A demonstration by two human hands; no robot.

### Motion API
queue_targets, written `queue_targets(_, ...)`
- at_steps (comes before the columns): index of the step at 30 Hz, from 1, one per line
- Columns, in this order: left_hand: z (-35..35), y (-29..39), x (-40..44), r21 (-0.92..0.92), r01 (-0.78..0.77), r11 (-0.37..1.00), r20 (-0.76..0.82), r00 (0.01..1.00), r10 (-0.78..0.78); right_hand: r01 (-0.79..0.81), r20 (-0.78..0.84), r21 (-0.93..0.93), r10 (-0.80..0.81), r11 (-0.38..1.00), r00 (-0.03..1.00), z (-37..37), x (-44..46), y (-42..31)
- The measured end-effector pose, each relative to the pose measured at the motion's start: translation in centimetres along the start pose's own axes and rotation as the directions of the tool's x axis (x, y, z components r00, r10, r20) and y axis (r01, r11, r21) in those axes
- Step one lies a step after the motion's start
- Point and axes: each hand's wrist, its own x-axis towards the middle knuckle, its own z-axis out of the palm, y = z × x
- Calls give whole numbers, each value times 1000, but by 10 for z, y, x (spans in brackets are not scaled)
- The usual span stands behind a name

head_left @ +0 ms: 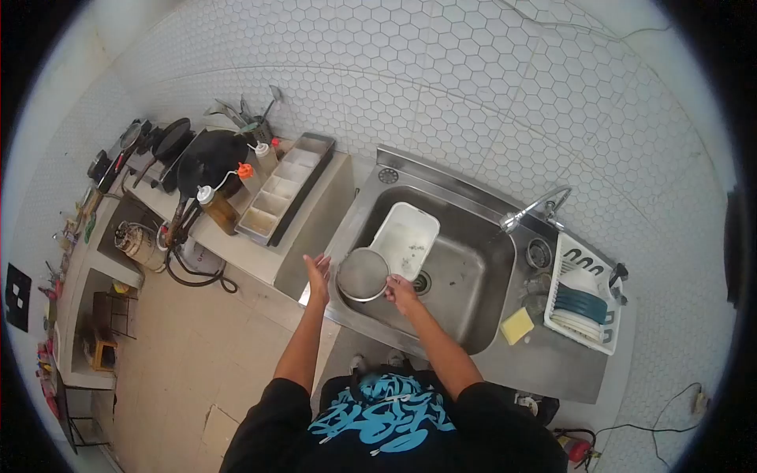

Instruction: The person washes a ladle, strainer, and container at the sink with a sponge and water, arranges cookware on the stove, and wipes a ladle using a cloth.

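Observation:
My right hand (402, 293) grips the rim of a round, grey, metal-rimmed sieve (363, 273), held over the near left part of the sink. To the left of the sieve, my left hand (318, 276) is raised with its fingers apart, holding nothing. Behind the sieve, a white plastic basin (404, 229) with dark bits inside rests in the steel sink (467, 303). The sieve hides the basin's near left corner. A drain (423, 282) shows beside the basin.
The tap (524, 214) reaches over the sink's right side. A yellow sponge (517, 325) and a dish rack (582, 296) with plates are on the right. Squeeze bottles (217, 209) and a sectioned tray (285, 189) stand on the left counter.

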Motion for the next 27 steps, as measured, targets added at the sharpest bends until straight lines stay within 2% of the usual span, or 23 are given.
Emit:
queue_targets(1, 2, -1, -2, 2, 12, 1000, 4, 1000, -12, 64, 25, 41, -65, 997, 998, -5, -4, -2)
queue_targets(2, 5, -2, -3, 2, 16, 1000, 19, 1000, -16, 63, 11, 44, -64, 997, 998, -12, -7, -6)
queue_targets(5, 16, -12, -4, -14, 35, 999, 51, 998, -34, 117, -113, 59, -110, 991, 987, -50, -11, -13)
queue_targets(7, 22, -20, -10, -46, 51, 998, 76, 996, -47, 271, -192, 268, -224, 925, 955, -86, -6, -11)
queue_targets(8, 25, -25, -12, -44, 55, 998, 75, 996, -52, 270, -199, 267, -221, 925, 955, -98, -9, -9)
queue_targets(10, 32, -33, -19, -57, 81, 995, 91, 993, -76, 260, -453, 341, -85, 903, 887, -115, -19, -5)
queue_targets(13, 41, -43, -27, -48, 119, 992, 114, 987, -113, 263, -416, 240, -145, 935, 898, -136, -17, 2)
queue_targets(17, 51, -46, -30, -18, 152, 988, 118, 982, -149, 316, -448, 309, -156, 897, 880, -136, -24, 3)
queue_targets(19, 56, -48, -32, -3, 155, 988, 125, 980, -154, 213, -413, 141, -138, 967, 900, -147, -18, 8)
queue_targets(20, 58, -48, -33, 0, 168, 986, 127, 978, -167, 218, -417, 145, -141, 965, 898, -150, -17, 11)
queue_targets(22, 61, -47, -28, 1, 176, 984, 129, 976, -175, 319, -385, 340, -178, 885, 906, -142, -22, 7)
queue_targets(23, 60, -48, -28, 13, 172, 985, 146, 974, -172, 317, -388, 341, -174, 885, 905, -140, -24, 5)
queue_targets(25, 61, -53, -32, 26, 173, 985, 169, 970, -175, 82, -499, 121, -11, 989, 867, -149, -19, 9)
queue_targets(26, 60, -53, -33, 36, 195, 980, 161, 967, -198, 86, -501, 126, -12, 988, 865, -153, -19, 14)
queue_targets(27, 64, -48, -29, 41, 208, 977, 156, 965, -212, 167, -476, 208, -49, 964, 878, -142, -27, 2)
